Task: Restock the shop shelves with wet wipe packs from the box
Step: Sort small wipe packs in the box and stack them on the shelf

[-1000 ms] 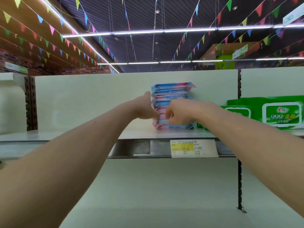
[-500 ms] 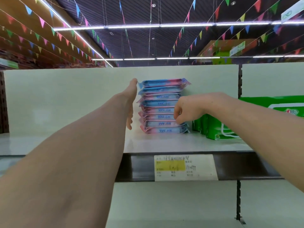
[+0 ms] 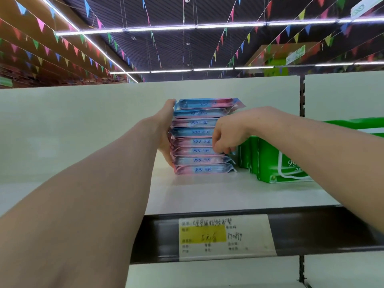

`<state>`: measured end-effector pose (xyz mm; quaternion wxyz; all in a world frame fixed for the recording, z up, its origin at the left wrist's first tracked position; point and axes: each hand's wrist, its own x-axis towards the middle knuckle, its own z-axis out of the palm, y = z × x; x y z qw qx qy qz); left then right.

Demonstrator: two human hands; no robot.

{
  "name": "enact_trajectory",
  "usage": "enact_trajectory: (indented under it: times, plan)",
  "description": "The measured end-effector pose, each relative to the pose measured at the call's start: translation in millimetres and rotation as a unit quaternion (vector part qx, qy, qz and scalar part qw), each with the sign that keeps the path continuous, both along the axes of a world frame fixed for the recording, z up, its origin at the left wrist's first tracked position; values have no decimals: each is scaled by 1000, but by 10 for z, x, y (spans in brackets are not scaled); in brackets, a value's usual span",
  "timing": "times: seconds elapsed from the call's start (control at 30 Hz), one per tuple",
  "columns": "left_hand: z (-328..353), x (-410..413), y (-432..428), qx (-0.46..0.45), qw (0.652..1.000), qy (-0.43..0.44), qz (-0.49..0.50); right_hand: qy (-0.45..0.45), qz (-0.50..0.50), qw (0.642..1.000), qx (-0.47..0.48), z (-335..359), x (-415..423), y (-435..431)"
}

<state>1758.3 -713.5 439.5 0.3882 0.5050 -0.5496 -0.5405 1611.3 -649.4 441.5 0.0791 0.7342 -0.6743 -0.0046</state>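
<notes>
A stack of several pink-and-blue wet wipe packs (image 3: 198, 132) stands on the white top shelf (image 3: 207, 196), its printed fronts facing me. My left hand (image 3: 166, 129) lies flat, fingers straight, against the stack's left side from top to near the bottom. My right hand (image 3: 230, 132) has its fingers curled round the right front ends of the middle packs, hiding those ends. The box is not in view.
Green wet wipe packs (image 3: 270, 163) stand on the shelf just right of the stack, close behind my right hand. A price label (image 3: 224, 235) hangs on the dark shelf edge. A slotted upright (image 3: 302, 96) divides the back panels. The shelf left of the stack is bare.
My left hand has moved in from a small gap to press against the stack's left side. My right hand has risen slightly on the stack's right front. The view has come closer.
</notes>
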Motion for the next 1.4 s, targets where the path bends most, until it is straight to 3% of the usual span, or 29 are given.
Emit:
enact_trajectory:
  times: [0.27, 0.5, 0.83, 0.9, 1.03, 1.13, 1.23, 1.3, 1.4]
  plan:
    - [-10, -153, 39, 4, 999, 8, -34, 31, -34, 999, 13, 17, -58, 10]
    - [-18, -128, -46, 14, 1000, 11, -7, 52, -38, 998, 12, 14, -44, 19]
    - [33, 77, 255, -31, 996, -73, 32, 28, 31, 998, -46, 35, 223, 78]
    - [61, 111, 343, -55, 995, -77, 28, 42, 23, 996, -75, 55, 245, 100]
    - [111, 30, 525, -154, 977, -144, 27, 41, -26, 963, -266, 197, 83, 93]
    - [81, -135, 428, -333, 907, -234, 106, 45, -52, 945, -318, 262, -84, 37]
    - [41, -283, 278, -466, 750, -430, 189, 47, -44, 940, -334, 239, -160, -40]
    - [40, -331, 257, -513, 664, -504, 206, 41, -35, 935, -349, 215, -162, -71]
    - [65, -390, 216, -545, 602, -538, 228, 49, -19, 926, -374, 186, -186, -107]
